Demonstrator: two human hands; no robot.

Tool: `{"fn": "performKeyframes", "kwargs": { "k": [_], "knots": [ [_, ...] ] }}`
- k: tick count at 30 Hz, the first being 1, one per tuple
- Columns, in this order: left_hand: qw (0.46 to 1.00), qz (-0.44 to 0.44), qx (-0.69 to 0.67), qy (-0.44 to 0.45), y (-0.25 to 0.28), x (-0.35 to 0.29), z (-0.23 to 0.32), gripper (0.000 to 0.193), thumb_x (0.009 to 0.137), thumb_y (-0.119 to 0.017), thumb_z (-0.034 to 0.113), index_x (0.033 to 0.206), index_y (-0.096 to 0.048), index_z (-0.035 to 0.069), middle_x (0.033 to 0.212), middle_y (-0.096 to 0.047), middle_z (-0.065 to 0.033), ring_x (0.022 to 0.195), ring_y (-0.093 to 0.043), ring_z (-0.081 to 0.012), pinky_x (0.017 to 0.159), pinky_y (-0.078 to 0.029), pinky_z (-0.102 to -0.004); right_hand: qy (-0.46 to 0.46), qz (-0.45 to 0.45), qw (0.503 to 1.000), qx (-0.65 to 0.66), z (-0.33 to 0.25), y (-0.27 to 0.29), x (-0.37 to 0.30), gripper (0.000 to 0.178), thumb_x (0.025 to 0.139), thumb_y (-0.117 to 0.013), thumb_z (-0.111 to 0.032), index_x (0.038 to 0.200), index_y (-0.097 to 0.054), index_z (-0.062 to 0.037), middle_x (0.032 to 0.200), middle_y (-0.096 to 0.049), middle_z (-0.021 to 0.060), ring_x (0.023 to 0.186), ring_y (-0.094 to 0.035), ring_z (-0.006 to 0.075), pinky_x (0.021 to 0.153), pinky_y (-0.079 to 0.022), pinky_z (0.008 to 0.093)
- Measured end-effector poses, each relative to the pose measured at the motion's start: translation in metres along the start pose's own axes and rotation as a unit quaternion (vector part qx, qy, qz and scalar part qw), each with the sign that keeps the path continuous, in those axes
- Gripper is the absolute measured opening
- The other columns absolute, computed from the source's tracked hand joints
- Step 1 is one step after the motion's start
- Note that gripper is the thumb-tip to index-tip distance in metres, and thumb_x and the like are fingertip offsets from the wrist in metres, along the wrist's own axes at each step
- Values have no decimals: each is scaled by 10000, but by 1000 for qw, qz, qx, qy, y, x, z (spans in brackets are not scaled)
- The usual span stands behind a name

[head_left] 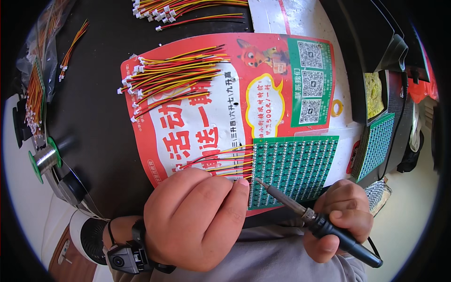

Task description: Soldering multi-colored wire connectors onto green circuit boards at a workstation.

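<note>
Soldering iron point(319, 224) points up-left, long axis diagonal, tip at the left edge of the circuit board point(296, 171); right hand point(346, 214) fingers grasp its handle (butt projecting lower right). Left hand point(197, 221) fingers pinch a wire point(248, 177) beside the tip.

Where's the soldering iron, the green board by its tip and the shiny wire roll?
Soldering iron point(323, 226): head view, on its black handle.
Green board point(296, 170): head view, middle of its face.
Shiny wire roll point(46, 159): head view, on the wound wire.
</note>
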State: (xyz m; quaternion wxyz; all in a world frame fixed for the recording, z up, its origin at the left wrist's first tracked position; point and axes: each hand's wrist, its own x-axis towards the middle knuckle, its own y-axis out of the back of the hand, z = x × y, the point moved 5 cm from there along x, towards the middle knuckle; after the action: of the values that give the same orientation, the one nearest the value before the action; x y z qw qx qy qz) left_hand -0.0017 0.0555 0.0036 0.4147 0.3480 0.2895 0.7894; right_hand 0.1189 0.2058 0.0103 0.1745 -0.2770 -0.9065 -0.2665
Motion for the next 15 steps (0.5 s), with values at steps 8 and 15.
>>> {"fn": "performKeyframes", "kwargs": {
  "k": [8, 15],
  "knots": [
    [1000, -7, -3, 10, 0, -1, -1, 322, 640, -717, -94, 958, -701, -51, 794, -615, -112, 627, -568, -245, 544, -466, -350, -7, -4, 1000, -12, 1, -3, 1, 338, 910, -653, -357, 922, -520, -47, 621, -423, 11, 520, -424, 114, 457, -300, 268],
    [1000, 14, -4, 23, 3, -1, 1, 326, 622, -708, -113, 938, -711, -34, 806, -622, -106, 634, -567, -234, 543, -450, -342, -27, -41, 999, 12, 0, 5, 2, 326, 905, -653, -345, 913, -523, -46, 622, -427, 12, 523, -423, 116, 462, -291, 273]
  ]
}}
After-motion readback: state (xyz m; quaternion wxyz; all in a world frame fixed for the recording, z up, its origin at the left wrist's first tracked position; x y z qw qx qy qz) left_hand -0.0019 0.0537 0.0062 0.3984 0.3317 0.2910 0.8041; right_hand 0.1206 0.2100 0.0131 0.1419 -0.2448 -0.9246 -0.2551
